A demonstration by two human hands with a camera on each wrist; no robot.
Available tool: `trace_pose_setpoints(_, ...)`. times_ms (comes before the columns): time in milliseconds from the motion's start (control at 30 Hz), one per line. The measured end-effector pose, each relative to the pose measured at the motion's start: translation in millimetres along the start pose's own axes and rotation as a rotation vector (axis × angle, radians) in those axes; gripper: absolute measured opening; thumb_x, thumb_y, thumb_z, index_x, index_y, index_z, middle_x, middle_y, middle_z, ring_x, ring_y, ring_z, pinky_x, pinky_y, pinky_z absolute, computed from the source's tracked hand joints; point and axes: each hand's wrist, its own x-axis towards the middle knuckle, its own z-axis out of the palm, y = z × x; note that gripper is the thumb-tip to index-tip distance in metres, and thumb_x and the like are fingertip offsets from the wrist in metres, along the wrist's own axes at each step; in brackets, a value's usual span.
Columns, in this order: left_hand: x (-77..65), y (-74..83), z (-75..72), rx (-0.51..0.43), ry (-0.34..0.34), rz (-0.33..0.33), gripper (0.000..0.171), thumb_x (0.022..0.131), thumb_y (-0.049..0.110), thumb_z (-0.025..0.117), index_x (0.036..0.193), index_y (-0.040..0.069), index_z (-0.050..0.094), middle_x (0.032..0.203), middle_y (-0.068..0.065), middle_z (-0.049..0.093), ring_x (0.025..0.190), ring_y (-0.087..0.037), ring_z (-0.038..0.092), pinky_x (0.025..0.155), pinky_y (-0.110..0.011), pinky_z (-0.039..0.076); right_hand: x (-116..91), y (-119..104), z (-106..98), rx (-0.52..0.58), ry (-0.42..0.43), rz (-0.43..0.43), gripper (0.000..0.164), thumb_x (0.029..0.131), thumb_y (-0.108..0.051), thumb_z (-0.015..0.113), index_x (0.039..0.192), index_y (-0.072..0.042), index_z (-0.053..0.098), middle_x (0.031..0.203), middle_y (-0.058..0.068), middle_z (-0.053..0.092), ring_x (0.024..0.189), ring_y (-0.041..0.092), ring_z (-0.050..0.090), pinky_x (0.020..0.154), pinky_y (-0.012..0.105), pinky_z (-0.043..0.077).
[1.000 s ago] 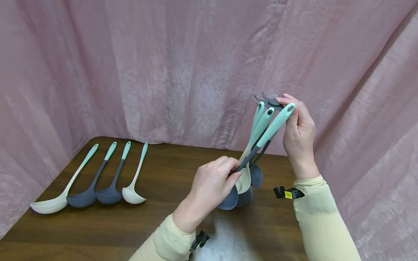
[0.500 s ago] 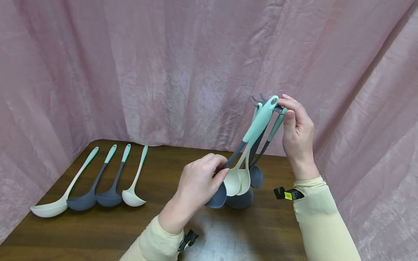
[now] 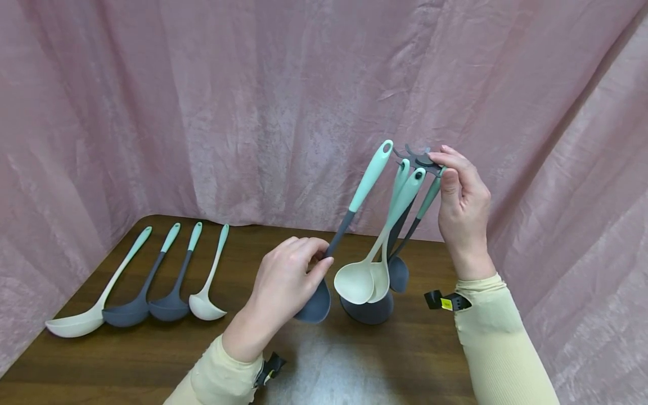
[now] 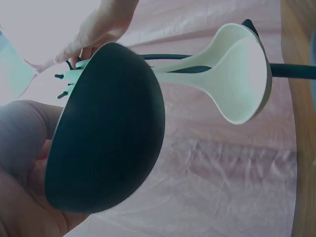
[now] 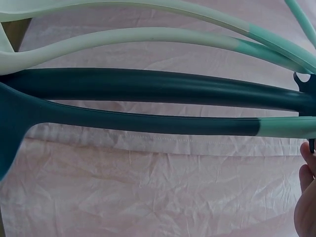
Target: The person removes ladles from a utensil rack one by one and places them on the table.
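Note:
In the head view my left hand (image 3: 286, 275) grips the lower shaft of a dark grey ladle (image 3: 372, 174) with a mint handle. This ladle leans up to the right, its holed end close beside the hooks of a dark utensil stand (image 3: 419, 159). At the stand's top my right hand (image 3: 464, 211) pinches the hooked rack between fingers and thumb. Two cream ladles (image 3: 354, 283) and another dark ladle (image 3: 399, 274) hang from it. The held ladle's bowl (image 4: 108, 133) fills much of the left wrist view. Across the right wrist view runs the stand's pole (image 5: 163, 89).
Several ladles lie in a row at the left of the brown wooden table (image 3: 243, 360), among them a cream ladle (image 3: 205, 304) and a dark ladle (image 3: 169, 304). The stand's round base (image 3: 368, 309) sits on the right half. Pink curtains (image 3: 304, 112) enclose the back and sides.
My left hand has moved left with the dark ladle, whose handle end has swung from beside my right hand to left of the hooks. My right hand has stayed at the rack.

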Motion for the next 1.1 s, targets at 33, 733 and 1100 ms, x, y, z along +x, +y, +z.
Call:
trace_pose_setpoints(33,-0.4,-1.3,-0.9,0.005,0.002,-0.001,0.019,0.089,0.012,0.095,0.102,0.013,0.08,0.089,0.005,0.077,0.079,-0.015,0.065,0.064,-0.033,0.053,-0.1,1.1,-0.3,-0.003,0.002,-0.001,0.08,0.106,-0.072,0.053,0.128,0.001,0.078,0.131,0.017,0.076,0.141,0.024,0.063,0.118,0.035,0.046)
trace_pose_setpoints(733,-1.8,-28.9,-23.6,0.104,-0.014,-0.053,0.019,0.091,0.011,0.093,0.104,0.01,0.079,0.087,0.002,0.073,0.075,-0.017,0.066,0.064,-0.037,0.054,-0.4,-9.2,-4.3,0.003,0.015,-0.002,0.078,0.107,-0.069,0.054,0.127,0.003,0.077,0.131,0.02,0.075,0.139,0.03,0.063,0.118,0.036,0.046)
trace_pose_setpoints(1100,-4.9,-49.8,-23.5,0.159,-0.092,-0.134,0.02,0.092,0.012,0.092,0.106,0.008,0.078,0.091,-0.001,0.075,0.076,-0.02,0.07,0.064,-0.04,0.056,-0.2,-20.4,-3.4,-0.005,0.012,0.0,0.077,0.108,-0.069,0.054,0.127,0.002,0.077,0.134,0.02,0.074,0.14,0.029,0.063,0.118,0.035,0.046)
